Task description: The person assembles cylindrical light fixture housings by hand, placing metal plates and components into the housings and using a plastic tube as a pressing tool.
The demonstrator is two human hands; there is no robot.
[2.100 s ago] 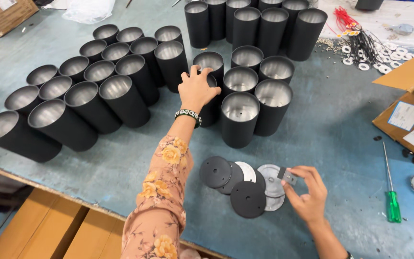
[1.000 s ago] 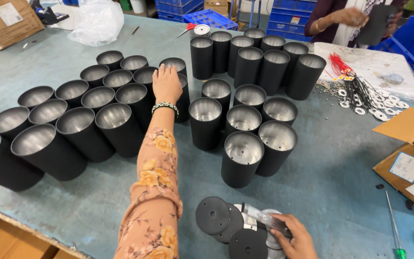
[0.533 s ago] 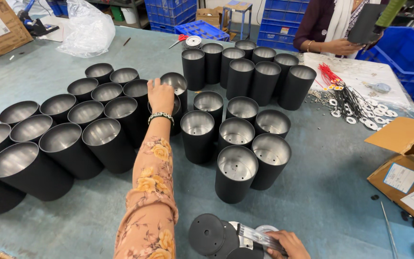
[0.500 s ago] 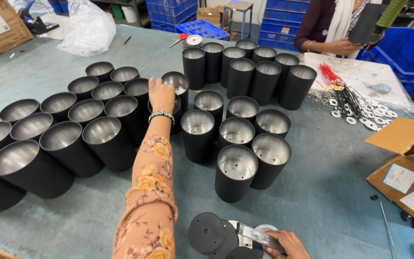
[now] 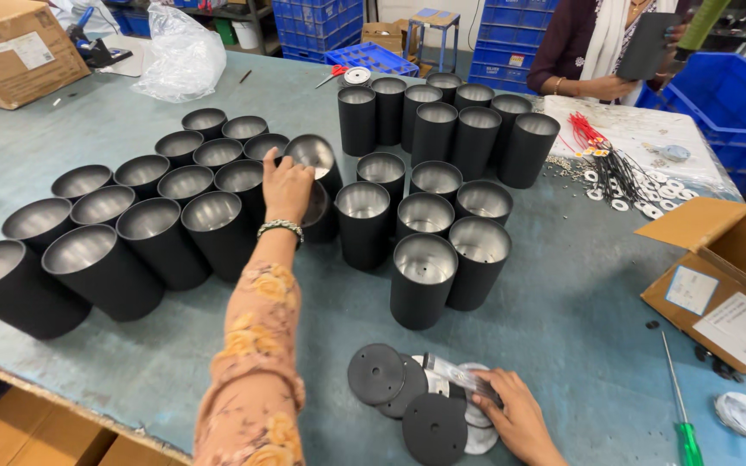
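While the left hand (image 5: 287,185) grips a tilted black can (image 5: 311,157) by its rim (thin, stiff, probably light, slick-walled), the right hand (image 5: 511,414) pinches a small clear packet (image 5: 452,374) over the black discs (image 5: 376,374).

left hand (image 5: 287,185) stretched forward, right hand (image 5: 518,416) low

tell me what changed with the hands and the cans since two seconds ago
The left hand moved from the middle cluster to a black metal cylinder further back and tipped it over, gripping its rim. The right hand stayed on the flat black discs, holding a small clear packet. The other cylinders stayed upright.
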